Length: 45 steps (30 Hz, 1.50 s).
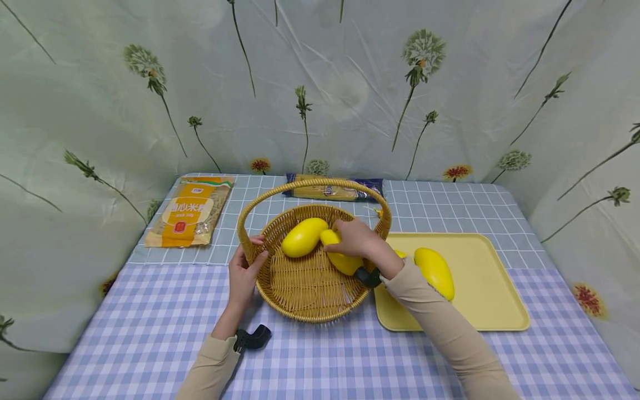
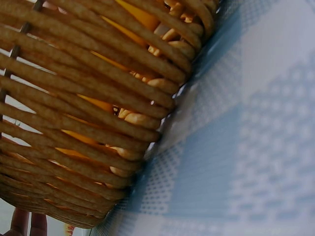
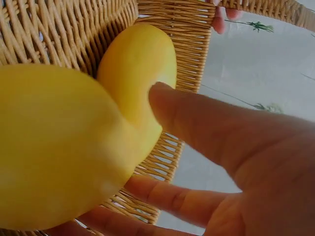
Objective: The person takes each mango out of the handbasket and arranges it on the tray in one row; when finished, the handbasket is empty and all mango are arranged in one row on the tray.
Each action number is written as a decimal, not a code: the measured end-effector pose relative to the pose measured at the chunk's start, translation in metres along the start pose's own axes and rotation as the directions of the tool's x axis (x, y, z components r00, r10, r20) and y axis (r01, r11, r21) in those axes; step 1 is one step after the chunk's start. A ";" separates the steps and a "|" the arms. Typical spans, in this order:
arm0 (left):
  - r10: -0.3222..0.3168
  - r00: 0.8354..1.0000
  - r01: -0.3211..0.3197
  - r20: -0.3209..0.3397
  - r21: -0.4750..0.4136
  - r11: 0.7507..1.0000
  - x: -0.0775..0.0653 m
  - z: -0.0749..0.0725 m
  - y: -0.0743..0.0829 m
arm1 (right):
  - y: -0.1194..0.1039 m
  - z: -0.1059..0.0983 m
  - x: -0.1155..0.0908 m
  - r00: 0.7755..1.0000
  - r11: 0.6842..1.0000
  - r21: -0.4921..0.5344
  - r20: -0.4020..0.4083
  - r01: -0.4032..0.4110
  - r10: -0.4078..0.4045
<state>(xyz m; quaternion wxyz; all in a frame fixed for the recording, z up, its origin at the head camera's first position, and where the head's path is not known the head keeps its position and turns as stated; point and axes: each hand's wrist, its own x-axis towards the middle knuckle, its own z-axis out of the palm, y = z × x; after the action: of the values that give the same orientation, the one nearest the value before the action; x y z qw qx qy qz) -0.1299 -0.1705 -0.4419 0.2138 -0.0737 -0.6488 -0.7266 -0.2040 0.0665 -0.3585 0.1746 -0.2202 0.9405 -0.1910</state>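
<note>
A round wicker basket (image 1: pixel 300 289) with a tall arched handle stands in the middle of the table. My left hand (image 1: pixel 243 278) grips its left rim by the foot of the handle, thumb inside; the left wrist view shows mostly woven wall (image 2: pixel 74 98) and two of its fingertips (image 2: pixel 38 225). Inside the basket, my right hand (image 1: pixel 356 239) holds a yellow mango (image 1: pixel 345 264), fingers and thumb around it. Another mango (image 1: pixel 303 237) lies against the back wall, just left of the held one. In the right wrist view the held mango (image 3: pixel 54 147) overlaps that other mango (image 3: pixel 140 64).
Right of the basket, a pale yellow tray (image 1: pixel 485 283) bears a mango (image 1: pixel 434 273) and another (image 1: pixel 401 254) mostly hidden behind my right arm. A noodle packet (image 1: pixel 187 214) lies at the back left. A spaghetti packet (image 1: pixel 325 193) lies behind the basket, before the floral curtain (image 1: pixel 350 111).
</note>
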 end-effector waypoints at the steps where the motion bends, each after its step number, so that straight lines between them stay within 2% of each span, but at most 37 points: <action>1: 0.000 1.000 0.000 0.001 -0.001 1.000 0.000 0.000 0.000 | 0.000 0.001 0.000 1.000 1.000 0.004 0.005 0.003 -0.003; 8: 0.005 1.000 -0.005 0.005 -0.005 1.000 0.000 0.000 -0.001 | 0.002 0.004 0.001 0.999 1.000 0.002 0.044 0.020 -0.020; 21: 0.001 1.000 -0.001 0.002 0.001 1.000 0.000 0.000 0.000 | 0.005 0.005 0.003 0.999 0.999 0.040 0.045 0.005 -0.007; 28: 0.001 1.000 -0.001 0.002 -0.001 1.000 0.000 0.000 0.000 | 0.004 0.006 0.004 0.998 1.000 0.027 0.055 -0.003 0.001; 45: 0.011 1.000 -0.011 0.001 -0.005 1.000 0.000 0.001 0.000 | 0.007 0.011 0.012 0.989 1.000 -0.010 0.145 0.007 -0.006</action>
<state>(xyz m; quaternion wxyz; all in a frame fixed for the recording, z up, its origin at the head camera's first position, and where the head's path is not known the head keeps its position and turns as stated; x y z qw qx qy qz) -0.1305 -0.1701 -0.4419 0.2173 -0.0781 -0.6466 -0.7270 -0.2116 0.0631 -0.3742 0.2406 -0.2373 0.9256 -0.1703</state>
